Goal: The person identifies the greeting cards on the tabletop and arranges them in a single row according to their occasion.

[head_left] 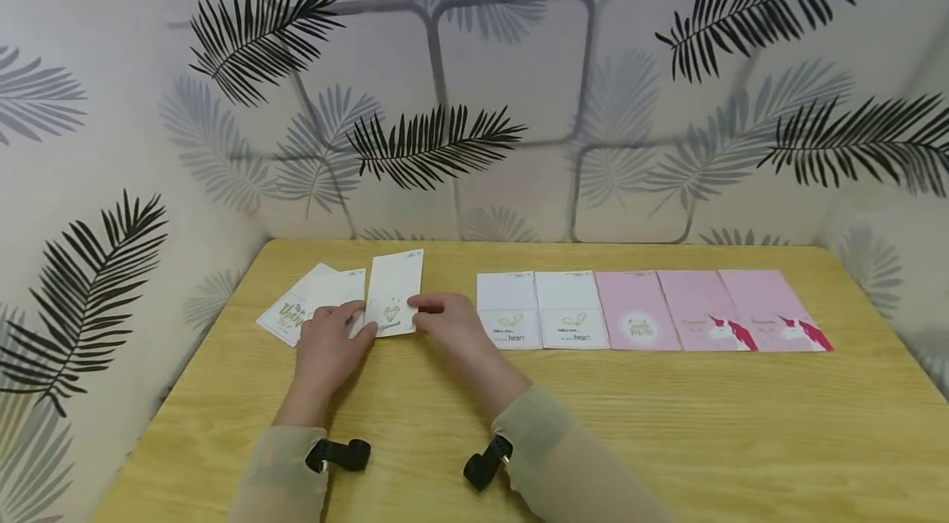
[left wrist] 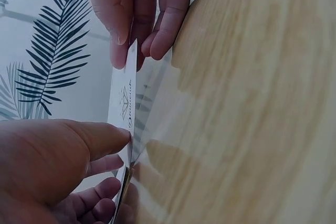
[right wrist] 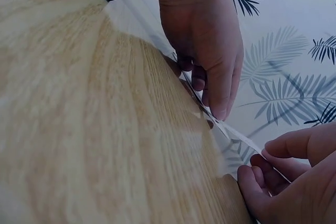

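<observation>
A white card (head_left: 395, 284) with a gold diamond drawing is held slightly raised and tilted above the table between both hands. My left hand (head_left: 326, 352) pinches its lower left edge, the thumb (left wrist: 107, 139) lying on the printed face. On the opposite edge, my right hand (head_left: 458, 333) pinches the card between thumb and fingers, seen also in the right wrist view as a hand (right wrist: 299, 182). Just left of it, another white card (head_left: 337, 289) lies partly under my left hand, overlapping a slanted white card (head_left: 285, 315) with gold lettering.
A row lies to the right on the wooden table (head_left: 593, 424): two white cards (head_left: 507, 292) (head_left: 567, 292) with heart lettering, a pink card (head_left: 630, 292) with a round gold print, and two pink unicorn cards (head_left: 689, 288) (head_left: 756, 288). A leaf-patterned wall covering (head_left: 511, 202) stands behind.
</observation>
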The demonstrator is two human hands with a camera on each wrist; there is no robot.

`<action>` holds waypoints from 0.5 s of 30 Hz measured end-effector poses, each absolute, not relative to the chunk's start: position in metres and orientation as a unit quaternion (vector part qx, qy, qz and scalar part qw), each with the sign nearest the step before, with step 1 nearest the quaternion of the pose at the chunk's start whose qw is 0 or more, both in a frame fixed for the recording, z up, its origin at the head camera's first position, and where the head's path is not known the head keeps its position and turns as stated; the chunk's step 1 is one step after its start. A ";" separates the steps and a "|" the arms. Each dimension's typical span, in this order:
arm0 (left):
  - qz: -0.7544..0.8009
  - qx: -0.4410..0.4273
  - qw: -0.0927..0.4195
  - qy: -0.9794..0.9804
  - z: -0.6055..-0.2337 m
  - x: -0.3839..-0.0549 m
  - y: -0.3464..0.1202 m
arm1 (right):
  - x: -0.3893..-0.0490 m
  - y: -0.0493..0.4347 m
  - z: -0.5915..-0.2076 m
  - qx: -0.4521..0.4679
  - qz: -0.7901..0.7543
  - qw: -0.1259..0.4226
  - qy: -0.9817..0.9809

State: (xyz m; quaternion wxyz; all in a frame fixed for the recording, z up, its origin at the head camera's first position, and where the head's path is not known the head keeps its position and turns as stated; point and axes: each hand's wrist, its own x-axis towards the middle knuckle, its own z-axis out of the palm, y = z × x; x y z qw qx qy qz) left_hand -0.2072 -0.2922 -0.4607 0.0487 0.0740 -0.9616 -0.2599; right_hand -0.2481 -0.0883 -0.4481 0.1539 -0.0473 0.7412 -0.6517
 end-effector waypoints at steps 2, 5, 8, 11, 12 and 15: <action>-0.258 0.074 0.049 -0.962 -0.459 -0.208 -0.291 | -0.248 -0.087 -0.447 -0.038 -0.664 0.148 0.732; -0.255 0.078 0.047 -0.963 -0.458 -0.210 -0.287 | -0.249 -0.086 -0.448 -0.027 -0.673 0.145 0.725; -0.255 0.089 0.045 -0.962 -0.461 -0.210 -0.284 | -0.250 -0.085 -0.449 -0.022 -0.665 0.137 0.733; -0.261 0.098 0.051 -0.959 -0.463 -0.209 -0.282 | -0.251 -0.086 -0.453 -0.019 -0.655 0.125 0.745; -0.265 0.101 0.056 -0.957 -0.463 -0.209 -0.282 | -0.251 -0.086 -0.454 -0.022 -0.655 0.122 0.745; -0.281 0.103 0.078 -0.951 -0.462 -0.207 -0.279 | -0.251 -0.086 -0.457 -0.032 -0.657 0.113 0.744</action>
